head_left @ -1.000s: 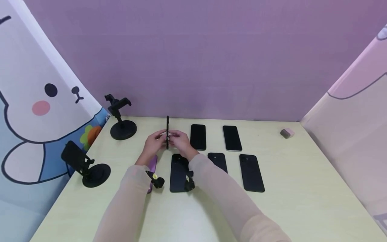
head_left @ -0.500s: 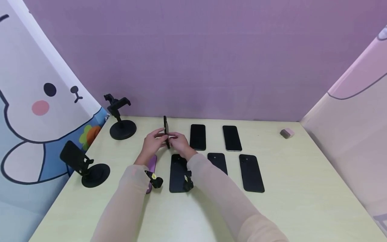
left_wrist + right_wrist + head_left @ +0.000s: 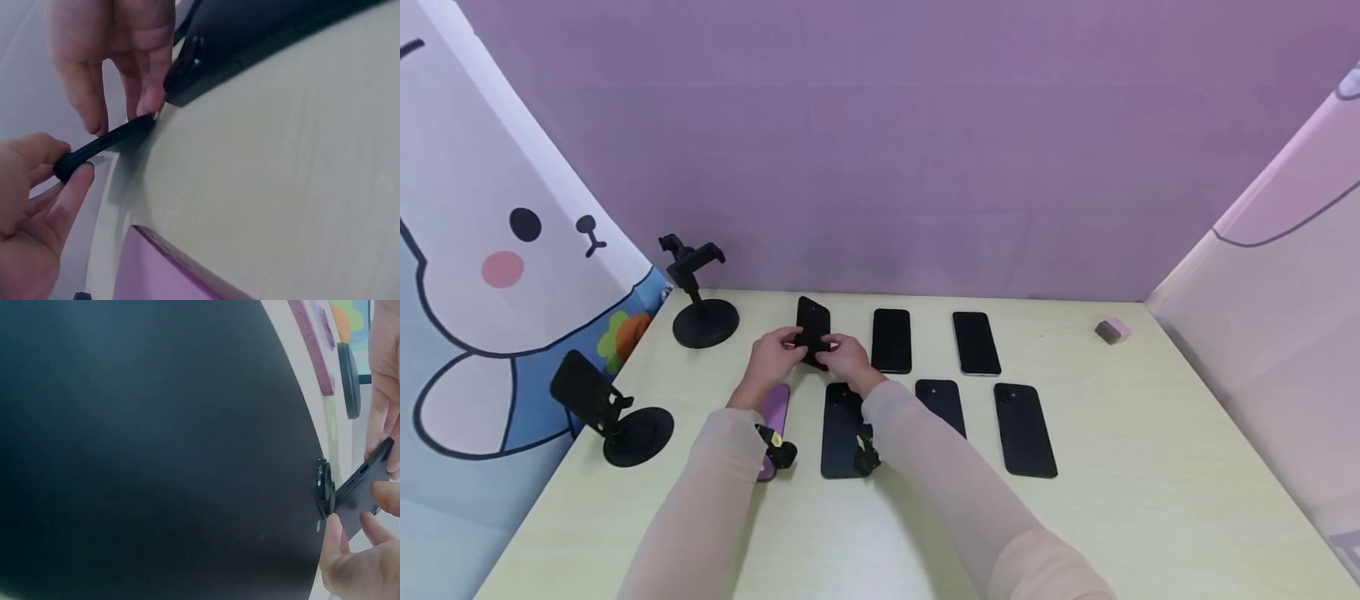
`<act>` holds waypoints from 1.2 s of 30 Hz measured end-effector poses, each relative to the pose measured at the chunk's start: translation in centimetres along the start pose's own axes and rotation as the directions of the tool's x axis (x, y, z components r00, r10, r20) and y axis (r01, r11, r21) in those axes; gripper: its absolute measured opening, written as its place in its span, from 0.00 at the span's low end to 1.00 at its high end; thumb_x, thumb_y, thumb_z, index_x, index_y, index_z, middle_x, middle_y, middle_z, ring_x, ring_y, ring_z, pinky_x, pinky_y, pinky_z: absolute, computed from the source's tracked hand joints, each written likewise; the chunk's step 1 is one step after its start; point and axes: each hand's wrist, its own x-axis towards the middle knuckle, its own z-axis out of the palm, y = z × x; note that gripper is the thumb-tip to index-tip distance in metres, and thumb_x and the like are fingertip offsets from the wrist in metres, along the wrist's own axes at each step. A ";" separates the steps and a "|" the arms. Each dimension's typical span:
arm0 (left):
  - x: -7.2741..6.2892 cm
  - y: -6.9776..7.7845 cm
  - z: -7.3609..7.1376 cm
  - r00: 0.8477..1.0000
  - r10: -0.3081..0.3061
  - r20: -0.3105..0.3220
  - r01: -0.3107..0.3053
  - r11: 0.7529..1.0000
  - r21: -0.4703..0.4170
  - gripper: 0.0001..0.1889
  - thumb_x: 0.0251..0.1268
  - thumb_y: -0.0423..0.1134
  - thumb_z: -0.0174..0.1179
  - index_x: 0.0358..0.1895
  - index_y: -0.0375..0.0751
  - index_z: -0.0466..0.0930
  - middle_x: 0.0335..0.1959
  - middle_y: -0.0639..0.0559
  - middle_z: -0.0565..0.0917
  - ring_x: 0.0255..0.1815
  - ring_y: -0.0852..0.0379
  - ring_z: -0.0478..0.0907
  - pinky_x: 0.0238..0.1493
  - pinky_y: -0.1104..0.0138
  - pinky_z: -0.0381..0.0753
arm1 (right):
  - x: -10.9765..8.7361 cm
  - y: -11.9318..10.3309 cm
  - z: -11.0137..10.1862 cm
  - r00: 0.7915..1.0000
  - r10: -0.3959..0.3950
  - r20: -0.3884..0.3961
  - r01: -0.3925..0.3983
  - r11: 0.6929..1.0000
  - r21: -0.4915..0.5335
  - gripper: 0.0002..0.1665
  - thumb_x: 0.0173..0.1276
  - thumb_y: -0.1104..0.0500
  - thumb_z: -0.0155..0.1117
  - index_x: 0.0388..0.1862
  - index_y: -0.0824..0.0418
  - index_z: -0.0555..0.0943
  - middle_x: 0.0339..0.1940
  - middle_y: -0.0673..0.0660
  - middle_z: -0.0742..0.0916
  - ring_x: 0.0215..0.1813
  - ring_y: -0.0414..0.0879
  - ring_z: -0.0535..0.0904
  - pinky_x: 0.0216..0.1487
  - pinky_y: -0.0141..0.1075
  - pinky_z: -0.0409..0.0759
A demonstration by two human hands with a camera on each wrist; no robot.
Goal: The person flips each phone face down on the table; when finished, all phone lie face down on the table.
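Note:
A black smartphone [image 3: 813, 325] stands tilted above the table's far part, its dark face turned partly towards me in the head view. My left hand [image 3: 770, 363] pinches its left edge between thumb and fingers, as the left wrist view also shows on the dark phone [image 3: 103, 144]. Opposite, my right hand [image 3: 850, 363] pinches the phone near its lower right edge. Below the hands lie a purple phone [image 3: 777, 407], partly behind the left wrist, and a dark phone [image 3: 838, 433] with its cameras upward. This dark phone fills much of the right wrist view.
Two black phone stands with round bases, one at the back [image 3: 706, 323] and one nearer [image 3: 638, 436], occupy the table's left. More phones lie right of the hands: two behind [image 3: 891, 340] [image 3: 977, 343], two in front [image 3: 942, 402] [image 3: 1026, 430]. A small pink-and-grey block [image 3: 1112, 331] sits far right.
Both hands have turned the held phone from edge-on to showing its broad dark face. The left hand has shifted slightly left; the other phones and the stands stay in place.

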 end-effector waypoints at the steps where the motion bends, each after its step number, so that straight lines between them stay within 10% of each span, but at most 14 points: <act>1: 0.0 -0.2 0.0 1.000 0.000 0.005 0.000 1.000 0.018 0.22 0.65 0.32 0.60 0.62 0.28 0.75 0.50 0.33 0.81 0.49 0.42 0.80 0.48 0.55 0.79 | 0.0 0.1 0.0 1.000 0.000 -0.001 0.000 1.000 -0.020 0.22 0.66 0.64 0.65 0.60 0.63 0.80 0.39 0.57 0.83 0.38 0.45 0.77 0.34 0.31 0.73; 21: 0.0 -1.4 -0.2 0.998 -0.044 0.049 0.036 0.987 0.159 0.21 0.64 0.33 0.62 0.58 0.25 0.76 0.49 0.32 0.82 0.50 0.40 0.79 0.53 0.52 0.75 | 0.4 0.2 0.3 0.995 -0.090 0.033 0.096 0.897 -0.431 0.23 0.65 0.61 0.67 0.60 0.61 0.81 0.38 0.57 0.88 0.50 0.49 0.80 0.56 0.35 0.74; 36: 0.2 -1.9 0.2 0.993 -0.089 0.076 0.075 0.983 0.169 0.21 0.65 0.33 0.61 0.58 0.23 0.76 0.48 0.32 0.82 0.49 0.40 0.79 0.50 0.53 0.77 | 1.0 0.5 0.8 0.995 -0.096 0.037 0.101 0.862 -0.496 0.24 0.65 0.59 0.68 0.60 0.61 0.80 0.57 0.58 0.83 0.63 0.50 0.73 0.62 0.34 0.69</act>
